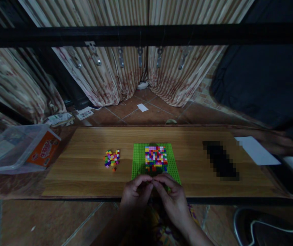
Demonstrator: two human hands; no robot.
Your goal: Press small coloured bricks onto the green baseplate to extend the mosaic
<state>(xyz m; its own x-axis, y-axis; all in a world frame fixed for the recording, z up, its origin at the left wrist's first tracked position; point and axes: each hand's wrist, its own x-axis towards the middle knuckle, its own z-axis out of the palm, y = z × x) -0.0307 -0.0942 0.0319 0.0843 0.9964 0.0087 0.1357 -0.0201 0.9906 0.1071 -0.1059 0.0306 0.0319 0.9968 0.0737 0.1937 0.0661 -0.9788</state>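
A green baseplate (138, 160) lies on the wooden board (90, 171), with a patch of many-coloured small bricks (156, 158) pressed onto its middle. My left hand (135, 194) and my right hand (171, 195) meet at the plate's near edge, fingers curled and fingertips pinched together. Whatever sits between the fingertips is too small and dark to name. A loose heap of coloured small bricks (112, 159) lies on the board to the left of the plate, away from both hands.
A clear plastic tub (13, 148) with an orange label stands off the board's left end. A blurred dark object (221, 160) and a white sheet (257, 150) lie at the right. Curtains and a black bar cross the background; tiled floor below.
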